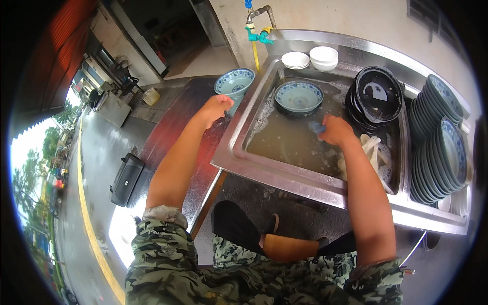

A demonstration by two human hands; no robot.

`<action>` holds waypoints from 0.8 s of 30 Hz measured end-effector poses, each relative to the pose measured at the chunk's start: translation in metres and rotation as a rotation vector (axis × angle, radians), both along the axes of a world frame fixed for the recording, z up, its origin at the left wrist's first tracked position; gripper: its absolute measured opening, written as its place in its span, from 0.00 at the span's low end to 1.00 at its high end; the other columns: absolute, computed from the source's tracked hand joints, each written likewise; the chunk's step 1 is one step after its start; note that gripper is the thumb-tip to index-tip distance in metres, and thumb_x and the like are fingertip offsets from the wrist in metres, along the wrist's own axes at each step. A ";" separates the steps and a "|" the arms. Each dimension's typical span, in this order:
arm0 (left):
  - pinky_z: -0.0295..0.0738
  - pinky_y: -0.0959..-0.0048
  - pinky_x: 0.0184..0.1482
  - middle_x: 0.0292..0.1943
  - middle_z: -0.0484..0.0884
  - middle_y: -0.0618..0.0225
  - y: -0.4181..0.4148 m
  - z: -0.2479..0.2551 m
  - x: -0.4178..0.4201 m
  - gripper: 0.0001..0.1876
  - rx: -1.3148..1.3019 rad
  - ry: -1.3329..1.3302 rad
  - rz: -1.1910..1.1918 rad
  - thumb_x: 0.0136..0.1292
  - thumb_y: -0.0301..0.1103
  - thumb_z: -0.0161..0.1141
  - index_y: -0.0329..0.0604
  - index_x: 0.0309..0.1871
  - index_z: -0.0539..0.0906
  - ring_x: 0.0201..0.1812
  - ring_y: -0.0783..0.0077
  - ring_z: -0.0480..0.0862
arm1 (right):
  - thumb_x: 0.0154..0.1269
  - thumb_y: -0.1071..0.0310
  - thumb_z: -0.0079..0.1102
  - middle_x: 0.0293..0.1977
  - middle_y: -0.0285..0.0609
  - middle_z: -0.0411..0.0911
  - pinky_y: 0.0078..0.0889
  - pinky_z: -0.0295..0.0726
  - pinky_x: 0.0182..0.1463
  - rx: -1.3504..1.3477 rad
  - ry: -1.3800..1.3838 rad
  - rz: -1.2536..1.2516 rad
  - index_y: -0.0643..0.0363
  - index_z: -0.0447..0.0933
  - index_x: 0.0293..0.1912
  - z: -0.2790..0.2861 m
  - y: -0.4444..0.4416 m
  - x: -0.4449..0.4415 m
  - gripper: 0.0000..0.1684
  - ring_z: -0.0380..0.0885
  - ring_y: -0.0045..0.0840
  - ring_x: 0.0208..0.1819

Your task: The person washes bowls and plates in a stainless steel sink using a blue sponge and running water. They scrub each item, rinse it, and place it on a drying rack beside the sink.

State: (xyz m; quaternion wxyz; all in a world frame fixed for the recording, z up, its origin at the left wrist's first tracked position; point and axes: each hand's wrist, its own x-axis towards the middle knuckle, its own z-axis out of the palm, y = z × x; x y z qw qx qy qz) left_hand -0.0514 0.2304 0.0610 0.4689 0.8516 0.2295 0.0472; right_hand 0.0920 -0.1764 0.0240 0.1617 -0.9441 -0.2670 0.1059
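Note:
My right hand (336, 130) grips a bluish cloth or scrubber (315, 127) just over the cloudy water in the stainless steel sink (282, 166). Behind it, a blue-rimmed bowl (299, 96) rests on a dark dish at the water's surface. My left hand (218, 109) has curled fingers and is beside the stacked blue-and-white bowls (234, 81) on the dark red table (179, 126). Whether those fingers touch the bowls cannot be made out. White ladles or spoons (371, 150) lean in the sink, partly behind my right forearm.
Black bowls (375, 95) are piled at the sink's right side. Farther right lean tall stacks of blue-rimmed bowls (438, 164). Small white dishes (295, 60) and white bowls (324, 58) sit on the back ledge, near a green tap (261, 37). A black speaker-like box (127, 179) is at left.

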 end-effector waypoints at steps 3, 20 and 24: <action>0.76 0.74 0.49 0.44 0.85 0.72 -0.062 0.048 -0.001 0.05 -0.318 -0.129 -0.210 0.74 0.33 0.61 0.44 0.48 0.82 0.47 0.79 0.83 | 0.56 0.61 0.71 0.54 0.53 0.86 0.47 0.83 0.61 0.003 0.007 0.003 0.57 0.80 0.57 0.005 0.002 -0.003 0.28 0.83 0.47 0.59; 0.86 0.65 0.50 0.37 0.92 0.54 0.065 -0.053 -0.039 0.07 0.646 0.116 0.059 0.55 0.30 0.70 0.41 0.37 0.92 0.41 0.57 0.93 | 0.54 0.61 0.72 0.54 0.52 0.86 0.46 0.83 0.60 0.018 0.025 0.014 0.56 0.81 0.55 0.004 0.007 -0.004 0.28 0.84 0.47 0.58; 0.86 0.64 0.50 0.36 0.92 0.54 0.060 -0.057 -0.032 0.08 0.569 0.112 0.081 0.53 0.29 0.70 0.41 0.36 0.92 0.41 0.57 0.93 | 0.53 0.60 0.72 0.53 0.52 0.86 0.46 0.83 0.60 0.010 0.018 0.031 0.56 0.81 0.55 -0.004 0.003 0.003 0.29 0.84 0.47 0.58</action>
